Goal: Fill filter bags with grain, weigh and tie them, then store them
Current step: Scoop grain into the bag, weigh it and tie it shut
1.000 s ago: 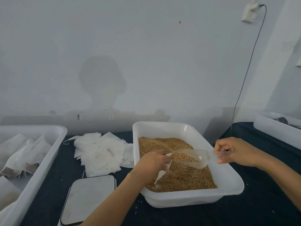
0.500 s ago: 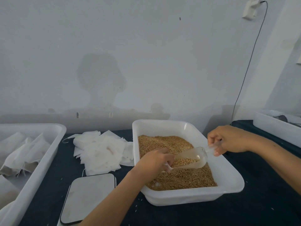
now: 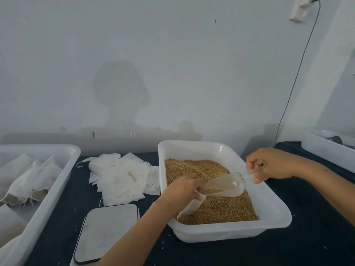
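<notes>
- Right hand (image 3: pixel 269 165) has raised the scoop (image 3: pixel 224 186) handle; grain is probably sliding out.
- Left hand (image 3: pixel 182 189) grips the filter bag (image 3: pixel 189 208) mouth.

A wall plug (image 3: pixel 300 9) with its dark cable (image 3: pixel 299 68) hangs down the wall (image 3: pixel 172 64).

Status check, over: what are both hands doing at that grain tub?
Left hand holds filter bag open over grain tub. Right hand tips clear scoop into it. Nothing in the way.

small packing workroom: grain tub (image 3: pixel 269 223), scale (image 3: pixel 107 231), bare wall (image 3: pixel 172 54).
</notes>
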Motion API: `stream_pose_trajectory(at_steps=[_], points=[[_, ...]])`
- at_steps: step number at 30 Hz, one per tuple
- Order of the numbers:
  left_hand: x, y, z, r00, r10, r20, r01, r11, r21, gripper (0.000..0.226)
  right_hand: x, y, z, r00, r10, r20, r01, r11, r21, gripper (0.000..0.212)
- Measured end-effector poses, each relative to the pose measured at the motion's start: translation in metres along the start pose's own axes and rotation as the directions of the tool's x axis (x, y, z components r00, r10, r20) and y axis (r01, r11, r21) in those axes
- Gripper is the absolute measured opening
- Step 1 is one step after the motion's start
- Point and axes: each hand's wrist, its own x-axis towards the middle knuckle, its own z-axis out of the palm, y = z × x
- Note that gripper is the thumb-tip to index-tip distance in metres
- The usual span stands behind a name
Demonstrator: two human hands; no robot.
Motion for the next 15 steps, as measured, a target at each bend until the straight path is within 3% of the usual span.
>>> stream_pose_trajectory(at_steps=[9,15], points=[[0.0,-0.007,0.007,0.992,-0.088,-0.094,0.087,0.996,-0.021,0.018,-0.012,0.028,0.02,1.0,0.012,0.005,-0.012,0.954,0.3,0.009],[0.0,-0.013,0.006,0.962,-0.206,-0.182,0.174,0.969,-0.175,0.016,0.0,0.027,0.044,0.986,0.16,-0.041,-0.12,0.863,0.491,0.005]])
